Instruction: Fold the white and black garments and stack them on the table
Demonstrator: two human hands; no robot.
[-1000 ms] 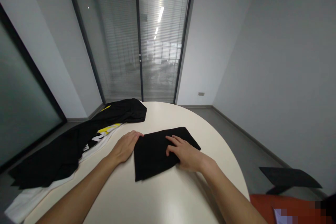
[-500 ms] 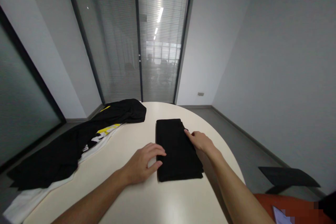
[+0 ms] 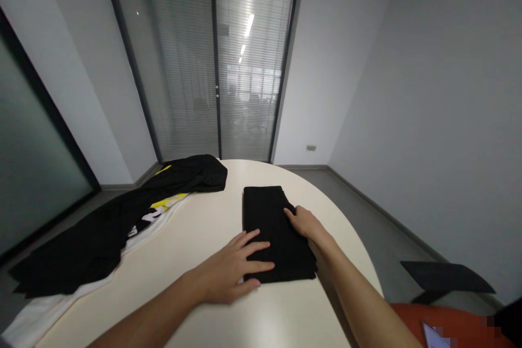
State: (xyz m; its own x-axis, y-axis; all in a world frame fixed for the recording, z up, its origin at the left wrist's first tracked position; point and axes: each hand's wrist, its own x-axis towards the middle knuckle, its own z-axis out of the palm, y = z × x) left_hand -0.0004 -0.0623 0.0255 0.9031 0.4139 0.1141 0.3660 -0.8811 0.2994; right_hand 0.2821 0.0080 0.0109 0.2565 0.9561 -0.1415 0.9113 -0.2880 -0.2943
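Observation:
A folded black garment (image 3: 267, 209) lies flat on the white table as a neat rectangle; its exact kind does not show. My left hand (image 3: 236, 266) rests across its near left side, fingers spread out on the cloth and thumb by the lower edge. At the right edge, my right hand (image 3: 305, 224) pinches the cloth, with the thumb on top and the other fingers mostly hidden at the side.
On the left of the round table (image 3: 204, 223) lies a loose pile of clothes: black garments (image 3: 89, 244) over a white one (image 3: 44, 310) with a yellow print. A red chair seat (image 3: 457, 321) holding a phone-like object (image 3: 434, 335) stands at lower right.
The black garment has turned and now lies with its long side pointing away from me. My left hand moved right and flattened on the cloth; my right hand shifted to the right edge.

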